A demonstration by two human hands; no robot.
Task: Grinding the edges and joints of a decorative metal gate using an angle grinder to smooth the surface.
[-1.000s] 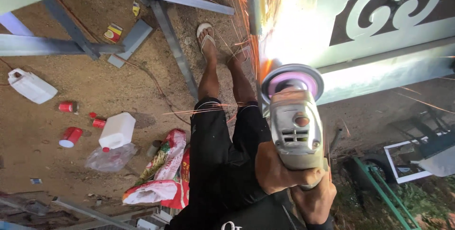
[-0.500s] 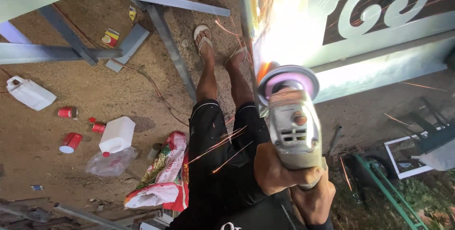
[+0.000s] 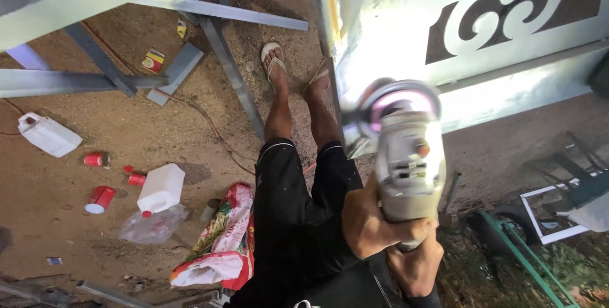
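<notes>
Sparks gone; both hands' fingers [image 3: 368, 235] still wrapped tight around grinder [image 3: 409, 162].

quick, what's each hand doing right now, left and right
Left hand: closed around the back of the grinder.
Right hand: closed on the grinder's rear end, lower down.

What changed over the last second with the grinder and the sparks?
The shower of sparks at the pale cut-out metal panel has stopped. The grey angle grinder has come slightly down and left, its disc now apparently clear of the panel edge. Both hands, left hand and right hand, keep gripping its body. The white jugs and red cans lie as before.
</notes>
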